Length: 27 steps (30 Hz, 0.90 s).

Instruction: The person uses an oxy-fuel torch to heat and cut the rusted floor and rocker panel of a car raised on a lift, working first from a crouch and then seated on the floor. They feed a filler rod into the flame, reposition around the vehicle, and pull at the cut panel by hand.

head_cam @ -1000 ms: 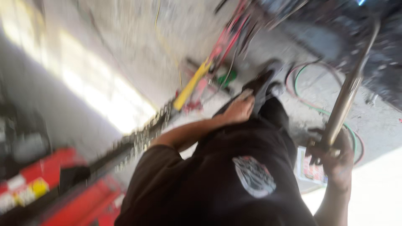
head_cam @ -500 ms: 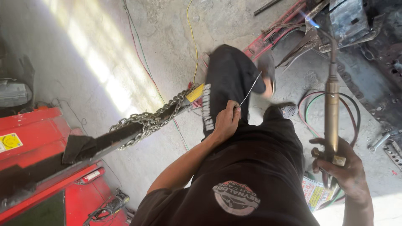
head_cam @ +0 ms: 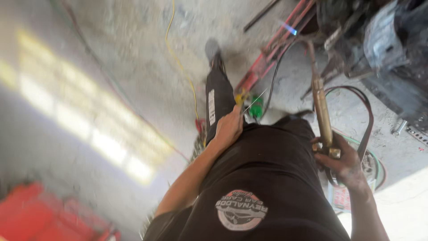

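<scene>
Head view looks down: my right hand (head_cam: 343,163) is clamped around the brass torch (head_cam: 322,109), its blue flame (head_cam: 290,29) lit near the red frame (head_cam: 272,58). My left hand (head_cam: 228,129) pinches a thin rod (head_cam: 255,101) beside my thigh.

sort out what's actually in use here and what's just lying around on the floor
In use:
- brass torch with a small blue flame at its tip, gripped by the right hand
- thin rod held in the left hand
- dark hoses looping from the torch

Lying about:
- yellow cable
- red equipment, blurred
</scene>
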Motion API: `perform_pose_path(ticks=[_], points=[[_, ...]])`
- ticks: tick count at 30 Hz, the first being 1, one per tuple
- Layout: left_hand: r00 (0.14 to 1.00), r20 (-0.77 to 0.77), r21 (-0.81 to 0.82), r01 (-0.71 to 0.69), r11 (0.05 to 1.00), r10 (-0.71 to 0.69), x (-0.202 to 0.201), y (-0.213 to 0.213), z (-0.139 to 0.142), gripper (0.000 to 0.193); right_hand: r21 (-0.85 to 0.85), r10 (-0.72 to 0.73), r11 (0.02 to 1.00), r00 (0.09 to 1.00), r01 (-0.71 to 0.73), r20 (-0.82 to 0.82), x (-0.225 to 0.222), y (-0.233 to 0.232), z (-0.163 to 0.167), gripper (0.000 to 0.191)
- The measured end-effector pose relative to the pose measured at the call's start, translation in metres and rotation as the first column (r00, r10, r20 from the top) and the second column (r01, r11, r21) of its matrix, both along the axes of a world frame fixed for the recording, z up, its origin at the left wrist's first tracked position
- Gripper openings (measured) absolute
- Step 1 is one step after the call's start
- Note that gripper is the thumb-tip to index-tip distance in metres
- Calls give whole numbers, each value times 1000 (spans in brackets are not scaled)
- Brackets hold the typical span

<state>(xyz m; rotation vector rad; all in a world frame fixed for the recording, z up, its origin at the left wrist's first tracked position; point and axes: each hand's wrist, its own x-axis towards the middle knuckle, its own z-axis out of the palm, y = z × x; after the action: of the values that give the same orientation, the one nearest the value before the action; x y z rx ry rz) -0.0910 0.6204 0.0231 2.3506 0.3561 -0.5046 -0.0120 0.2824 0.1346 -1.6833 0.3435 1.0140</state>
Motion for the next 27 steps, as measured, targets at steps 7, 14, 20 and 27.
perform_pose_path(ticks=[7,14,20,27], points=[[1000,-12,-203,0,979,-3,35,227,-37,12,-75,-162,986,975,152,-153,68,229,-14,47],[792,-543,-587,-596,548,279,19,332,-10,16,52,-327,941,938,335,-114,113,318,39,86],[871,-419,-694,-489,528,256,80,362,-25,19,164,-430,884,899,439,-85,163,368,43,94],[975,-221,-659,-177,731,37,233,357,-53,22,272,-442,859,896,434,-35,245,414,45,95]])
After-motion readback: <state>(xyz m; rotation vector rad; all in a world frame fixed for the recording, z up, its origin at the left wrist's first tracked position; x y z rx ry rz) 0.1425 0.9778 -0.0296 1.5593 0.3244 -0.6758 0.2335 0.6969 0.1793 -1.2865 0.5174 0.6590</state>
